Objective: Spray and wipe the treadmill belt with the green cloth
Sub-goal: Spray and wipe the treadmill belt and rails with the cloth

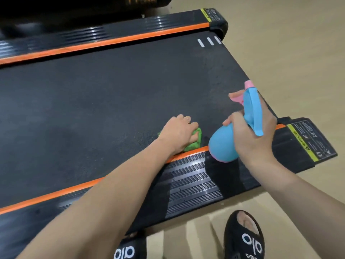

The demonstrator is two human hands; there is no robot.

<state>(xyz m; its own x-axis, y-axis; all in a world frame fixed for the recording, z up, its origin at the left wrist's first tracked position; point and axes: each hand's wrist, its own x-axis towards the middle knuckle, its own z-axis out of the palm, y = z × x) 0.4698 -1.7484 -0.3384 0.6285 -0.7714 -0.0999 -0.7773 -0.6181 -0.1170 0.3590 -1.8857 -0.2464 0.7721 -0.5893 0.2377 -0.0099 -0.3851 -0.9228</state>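
While the left hand (pixel 180 132) presses one green cloth (pixel 65 141) down on the treadmill belt (pixel 112 94), the right hand (pixel 252 135) holds one blue spray bottle (pixel 224 146) up at about 3 o'clock of it. The cloth lies at the belt's near edge, touching the orange stripe (pixel 56 193) that borders it; most of it is hidden under the hand, with green showing at 3 and 5 o'clock of the knuckles. The left fingers (pixel 192 128) are curled onto the cloth, close together, and one ring shows on them. The right fingers are wrapped round the bottle's neck, clamped on it, with one forefinger (pixel 236 94) stretched to the pink trigger. The bottle is tilted, its round body at 7 o'clock and its pink-tipped nozzle (pixel 249 85) at 12 o'clock (pointing out over the belt's far end).

Two orange stripes run along the belt, one at each side, each backed by a ribbed black side rail (pixel 186 182). Three short white marks (pixel 210 42) sit at the belt's 1 o'clock corner. Two yellow-edged warning labels show, one on each rear end cap (pixel 309 139). Two black slippers with white lettering stand on the beige floor (pixel 289 53) at 5 and 6 o'clock, the right slipper (pixel 244 238) open-toed, the left slipper (pixel 128 249) partly hidden by the arm.
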